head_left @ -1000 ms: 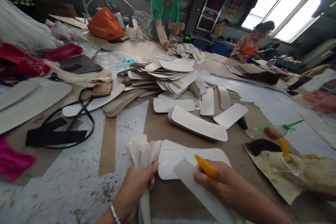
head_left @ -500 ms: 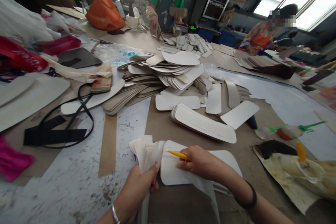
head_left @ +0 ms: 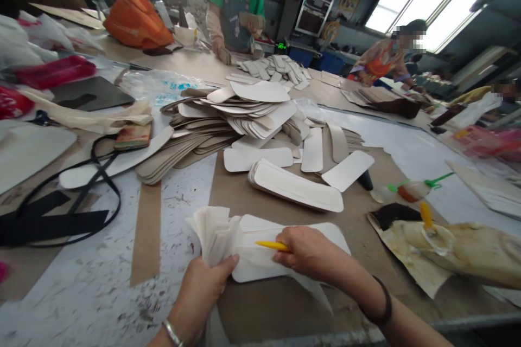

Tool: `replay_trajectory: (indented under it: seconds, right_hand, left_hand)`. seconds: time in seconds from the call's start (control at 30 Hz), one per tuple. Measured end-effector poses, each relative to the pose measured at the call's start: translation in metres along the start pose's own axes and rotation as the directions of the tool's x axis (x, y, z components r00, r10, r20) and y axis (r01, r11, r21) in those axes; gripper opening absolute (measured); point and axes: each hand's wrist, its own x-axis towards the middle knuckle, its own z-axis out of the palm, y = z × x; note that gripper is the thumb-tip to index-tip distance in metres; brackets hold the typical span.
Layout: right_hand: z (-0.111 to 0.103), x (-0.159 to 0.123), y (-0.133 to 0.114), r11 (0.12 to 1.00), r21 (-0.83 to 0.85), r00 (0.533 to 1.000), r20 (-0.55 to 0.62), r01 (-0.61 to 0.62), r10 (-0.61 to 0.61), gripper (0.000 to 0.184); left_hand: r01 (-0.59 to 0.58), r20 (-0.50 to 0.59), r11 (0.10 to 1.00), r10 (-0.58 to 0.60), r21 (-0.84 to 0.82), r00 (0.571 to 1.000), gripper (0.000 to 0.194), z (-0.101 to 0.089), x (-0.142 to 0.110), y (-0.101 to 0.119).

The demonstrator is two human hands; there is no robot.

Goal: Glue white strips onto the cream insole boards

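My left hand (head_left: 207,287) is closed round a fanned bundle of thin whitish strips (head_left: 211,236). My right hand (head_left: 305,252) grips a yellow pointed tool (head_left: 271,244), its tip aimed left toward the bundle. Beneath it lies a white round-cornered board (head_left: 336,234) on brown sheeting, with a thin pale sheet (head_left: 315,288) hanging over its near edge. Part of the board is covered by the right hand and the sheet. Just behind it rests a small stack of similar white boards (head_left: 299,187).
A large heap of white and grey boards (head_left: 244,119) fills the middle. At right are a stained pale bundle (head_left: 456,244) with a yellow-handled brush and green-tipped bottles (head_left: 415,190). Black straps (head_left: 81,222) lie left. A person in green (head_left: 236,5) handles boards across the table.
The view has swung right, so the table things appear further left. Both hands keep their hold. The yellow tool's tip sits a little closer to the strips. The person in green has shifted their hands.
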Motion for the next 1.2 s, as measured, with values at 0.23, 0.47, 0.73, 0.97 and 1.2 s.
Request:
replay_trajectory:
  seconds: [0.23, 0.47, 0.73, 0.97, 1.2]
  right_hand:
    - [0.009, -0.056, 0.073, 0.957, 0.066, 0.942, -0.165, -0.284, 0.291, 0.019]
    - [0.016, -0.052, 0.071, 0.889, -0.034, 0.871, -0.221, -0.457, 0.439, 0.022]
    - [0.018, -0.044, 0.072, 0.889, -0.044, 0.871, -0.226, -0.455, 0.435, 0.021]
    - [0.019, -0.041, 0.080, 0.908, -0.028, 0.892, -0.206, -0.417, 0.403, 0.020]
    - [0.019, -0.042, 0.083, 0.909, -0.013, 0.885, -0.236, -0.416, 0.401, 0.015]
  left_hand:
    - [-0.006, -0.010, 0.996, 0.007, 0.090, 1.000, 0.039, -0.002, -0.002, 0.000]
    - [-0.045, -0.027, 0.984, 0.050, 0.172, 0.998, 0.044, -0.001, -0.006, 0.001]
    - [-0.040, -0.025, 0.967, 0.048, 0.252, 0.999, 0.051, -0.002, -0.001, -0.005]
    - [-0.001, -0.040, 0.975, 0.011, 0.223, 0.999, 0.050, 0.000, 0.000, -0.004]
    - [-0.023, -0.010, 0.966, 0.027, 0.259, 1.000, 0.050, 0.000, 0.002, -0.005]
